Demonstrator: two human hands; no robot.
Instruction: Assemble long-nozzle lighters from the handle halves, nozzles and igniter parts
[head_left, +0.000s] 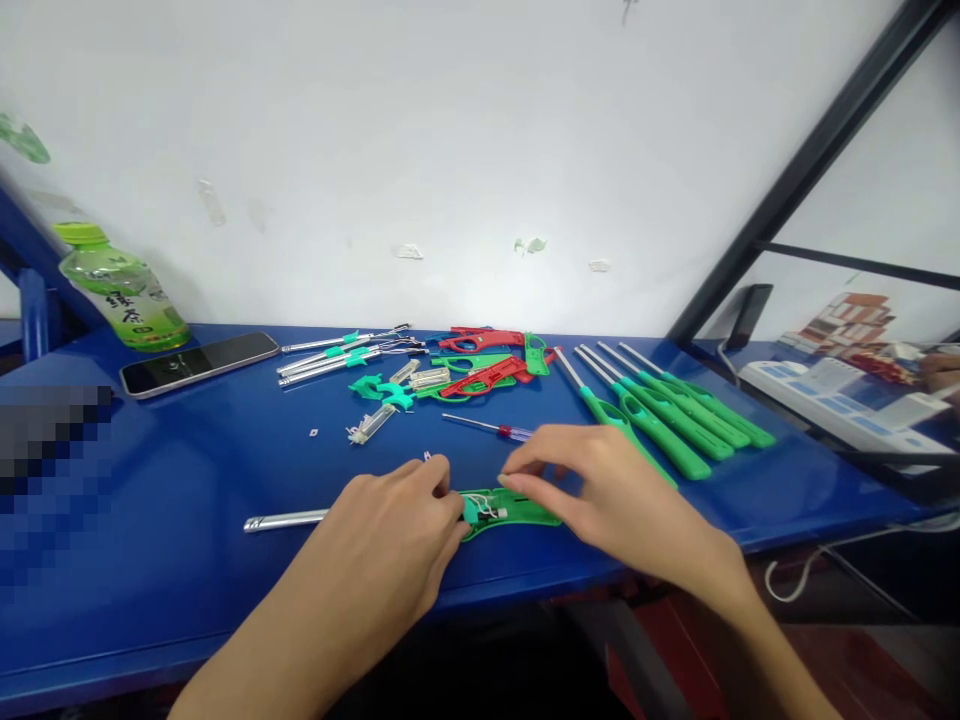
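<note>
An opened green lighter (517, 508) with a long metal tube (285, 520) lies near the front edge of the blue table (187, 450). My left hand (397, 520) presses down on its tube end, fingers curled round it. My right hand (592, 490) pinches the green handle half from the right, fingertips together over the small inner parts. A thin screwdriver with a red handle (491, 428) lies just behind both hands.
Several assembled green lighters (667, 410) lie in a row at the right. Loose red and green shells (484, 365), metal tubes (337, 355) and small parts sit behind. A phone (199, 362) and a green bottle (120, 290) stand at the left; a power strip (832, 395) lies at the far right.
</note>
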